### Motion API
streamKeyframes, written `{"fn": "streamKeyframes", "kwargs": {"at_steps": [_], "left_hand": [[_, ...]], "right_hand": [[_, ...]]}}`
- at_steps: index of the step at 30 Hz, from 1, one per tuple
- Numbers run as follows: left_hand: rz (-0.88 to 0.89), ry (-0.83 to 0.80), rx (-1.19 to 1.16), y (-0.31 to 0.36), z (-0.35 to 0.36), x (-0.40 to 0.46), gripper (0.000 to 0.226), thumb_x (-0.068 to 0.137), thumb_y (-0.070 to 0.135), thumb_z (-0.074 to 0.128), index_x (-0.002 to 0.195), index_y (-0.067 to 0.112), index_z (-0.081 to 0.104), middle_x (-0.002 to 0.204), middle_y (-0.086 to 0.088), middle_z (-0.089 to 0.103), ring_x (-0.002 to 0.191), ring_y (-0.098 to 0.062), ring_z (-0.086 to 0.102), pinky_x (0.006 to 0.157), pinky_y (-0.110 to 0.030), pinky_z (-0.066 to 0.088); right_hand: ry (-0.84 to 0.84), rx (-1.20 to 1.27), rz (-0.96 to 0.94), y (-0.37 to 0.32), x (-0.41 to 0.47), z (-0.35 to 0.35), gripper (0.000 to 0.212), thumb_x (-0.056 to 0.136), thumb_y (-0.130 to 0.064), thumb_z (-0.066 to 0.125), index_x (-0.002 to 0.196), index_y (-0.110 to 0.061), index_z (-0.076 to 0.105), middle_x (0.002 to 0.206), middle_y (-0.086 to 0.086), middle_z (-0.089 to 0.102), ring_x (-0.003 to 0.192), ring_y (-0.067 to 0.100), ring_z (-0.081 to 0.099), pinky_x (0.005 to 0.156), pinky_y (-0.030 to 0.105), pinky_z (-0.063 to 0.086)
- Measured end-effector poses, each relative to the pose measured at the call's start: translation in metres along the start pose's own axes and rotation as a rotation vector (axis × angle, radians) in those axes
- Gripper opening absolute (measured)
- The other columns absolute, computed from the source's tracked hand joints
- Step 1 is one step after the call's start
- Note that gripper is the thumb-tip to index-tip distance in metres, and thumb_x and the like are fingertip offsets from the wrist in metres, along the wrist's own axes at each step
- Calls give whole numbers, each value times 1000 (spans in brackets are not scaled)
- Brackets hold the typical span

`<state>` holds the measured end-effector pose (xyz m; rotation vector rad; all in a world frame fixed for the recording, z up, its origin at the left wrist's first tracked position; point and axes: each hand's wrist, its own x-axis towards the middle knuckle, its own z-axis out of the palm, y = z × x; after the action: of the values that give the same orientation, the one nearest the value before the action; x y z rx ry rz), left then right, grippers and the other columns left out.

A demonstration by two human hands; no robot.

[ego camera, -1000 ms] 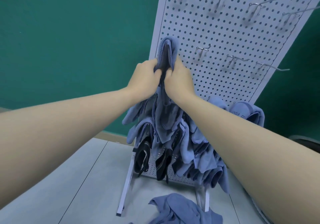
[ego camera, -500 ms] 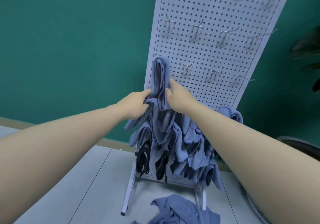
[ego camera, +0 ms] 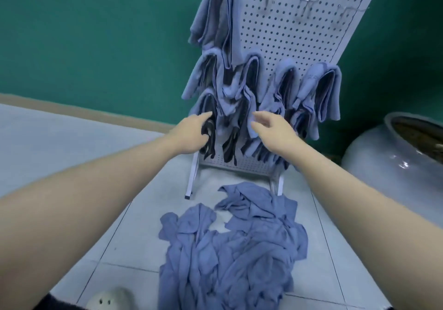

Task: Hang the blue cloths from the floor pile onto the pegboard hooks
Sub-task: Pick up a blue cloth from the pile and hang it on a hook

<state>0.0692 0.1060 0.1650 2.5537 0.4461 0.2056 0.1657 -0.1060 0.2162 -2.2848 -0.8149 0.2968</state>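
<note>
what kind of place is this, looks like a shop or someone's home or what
Hard to say for sure; probably a plain indoor room set up for a chore or a display, not a furnished home. A free-standing white pegboard with hooks stands on a grey tiled floor against a bare green wall, beside a large ceramic pot.

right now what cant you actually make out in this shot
Head view only:
- Top of the pegboard: cut off by the upper edge, so the higher hooks are out of sight.
- Hooks under the hung cloths: covered by fabric, so how they catch is unknown.
- Empty hooks: blurred.
- Cloth count in the floor pile: tangled and overlapping.
- Pale object at the bottom edge: cropped, unidentifiable.
- Pot contents: cut off at right.
</note>
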Motion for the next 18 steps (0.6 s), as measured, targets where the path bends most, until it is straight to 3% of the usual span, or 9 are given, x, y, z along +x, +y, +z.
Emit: {"fn": "streamKeyframes", "kwargs": {"at_steps": [6, 9, 11, 14, 16, 18], "left_hand": [[-69, -152, -123, -22, 96, -34, 67, 99, 13, 57, 160, 17, 30, 163, -12, 35, 146, -32, 39, 114, -32, 33], [-96, -240, -152, -28, 141, -52, 66, 100, 14, 58, 160, 14, 31, 164, -14, 32, 146, -32, 39, 117, -33, 32], [-112, -309, -171, -30, 168, -65, 65, 100, 14, 58, 159, 15, 32, 161, -16, 37, 145, -30, 40, 117, -32, 32], [-144, -382, -217, -26, 198, -81, 59, 100, 9, 55, 156, 13, 37, 145, -26, 52, 125, -34, 56, 98, -31, 43], [-132, -426, -222, -23, 214, -89, 57, 101, 6, 53, 156, 11, 37, 145, -19, 53, 125, -27, 55, 91, -22, 40], [-110, -496, -196, -21, 229, -96, 58, 102, 9, 53, 157, 13, 35, 152, -13, 48, 135, -29, 50, 96, -21, 37]], "right_hand": [[-55, 143, 297, 119, -47, 59, 36, 107, -24, 54, 140, -11, 60, 141, 7, 62, 119, 21, 59, 90, 30, 43], [-217, 63, 400, 184, -79, 91, 37, 103, -18, 61, 138, -6, 60, 143, 13, 61, 123, 24, 59, 102, 34, 47], [-387, -69, 428, 218, -100, 109, 48, 98, -24, 69, 143, -9, 57, 150, 8, 55, 133, 22, 54, 109, 34, 44], [-589, -239, 424, 245, -118, 129, 76, 91, -36, 78, 155, -17, 42, 161, 1, 40, 146, 23, 42, 114, 32, 39], [-624, -352, 377, 256, -120, 138, 76, 91, -38, 76, 156, -22, 40, 162, 1, 40, 145, 23, 43, 115, 37, 39], [-580, -417, 345, 264, -119, 144, 67, 92, -36, 74, 152, -25, 46, 156, 1, 48, 140, 25, 48, 112, 43, 42]]}}
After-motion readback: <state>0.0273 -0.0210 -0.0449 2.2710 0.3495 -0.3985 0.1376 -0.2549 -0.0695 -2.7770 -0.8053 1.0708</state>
